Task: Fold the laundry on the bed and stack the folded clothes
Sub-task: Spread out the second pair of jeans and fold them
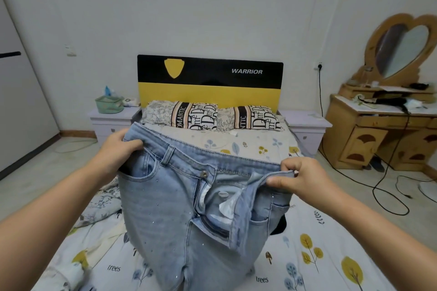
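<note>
Our left hand (pixel 120 149) and right hand (pixel 300 178) each pinch a waistband end of the light-blue jeans (pixel 189 208), held up over the bed (pixel 319 255), fly open. We judge the fold just starting; next, bring the legs together.

I see white walls (pixel 212 7), a black-and-yellow headboard (pixel 210 82), two pale nightstands (pixel 113 118) flanking it, a wooden dresser (pixel 378 130) with heart mirror (pixel 402 52) right, cables (pixel 387 186) on the floor.
</note>
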`<state>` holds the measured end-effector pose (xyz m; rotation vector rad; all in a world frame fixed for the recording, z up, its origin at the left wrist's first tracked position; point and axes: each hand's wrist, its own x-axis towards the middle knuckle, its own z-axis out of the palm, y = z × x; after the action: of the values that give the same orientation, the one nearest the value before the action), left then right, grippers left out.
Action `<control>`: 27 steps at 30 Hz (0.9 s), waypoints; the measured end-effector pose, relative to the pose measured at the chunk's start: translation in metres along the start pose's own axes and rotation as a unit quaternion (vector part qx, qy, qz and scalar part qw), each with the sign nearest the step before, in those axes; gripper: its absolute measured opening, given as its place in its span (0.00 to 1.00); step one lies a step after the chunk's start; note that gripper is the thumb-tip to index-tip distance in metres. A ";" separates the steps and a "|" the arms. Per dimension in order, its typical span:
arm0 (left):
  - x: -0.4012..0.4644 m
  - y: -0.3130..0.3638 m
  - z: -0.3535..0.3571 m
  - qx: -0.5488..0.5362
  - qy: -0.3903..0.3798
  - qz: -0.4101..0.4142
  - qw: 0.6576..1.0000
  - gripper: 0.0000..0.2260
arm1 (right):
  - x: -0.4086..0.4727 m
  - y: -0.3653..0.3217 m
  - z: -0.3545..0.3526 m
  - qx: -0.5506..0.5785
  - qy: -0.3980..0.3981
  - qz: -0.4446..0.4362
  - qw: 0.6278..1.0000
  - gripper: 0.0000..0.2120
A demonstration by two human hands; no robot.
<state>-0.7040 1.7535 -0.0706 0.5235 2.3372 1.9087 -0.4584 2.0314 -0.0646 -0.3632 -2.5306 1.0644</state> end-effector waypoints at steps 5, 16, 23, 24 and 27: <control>-0.008 0.014 -0.010 -0.068 -0.074 -0.031 0.995 0.08 | 0.007 -0.002 0.001 0.090 0.140 0.068 0.984 0.22; -0.028 0.002 0.031 -0.066 -0.023 -0.183 0.981 0.06 | 0.009 0.007 -0.027 0.067 -0.001 0.224 0.972 0.08; -0.045 0.037 0.033 -0.036 -0.027 -0.055 0.997 0.08 | -0.020 0.009 -0.071 0.103 -0.233 0.194 0.947 0.18; -0.047 0.044 0.034 -0.041 -0.032 -0.045 0.998 0.07 | -0.022 0.008 -0.076 0.056 -0.252 0.181 0.949 0.18; -0.050 0.060 0.033 -0.051 -0.059 -0.028 0.997 0.07 | -0.030 -0.001 -0.086 -0.024 -0.195 0.148 0.969 0.07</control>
<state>-0.6350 1.7787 -0.0280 0.5397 2.1471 1.9060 -0.3949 2.0740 -0.0157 -0.6134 -2.9203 1.2916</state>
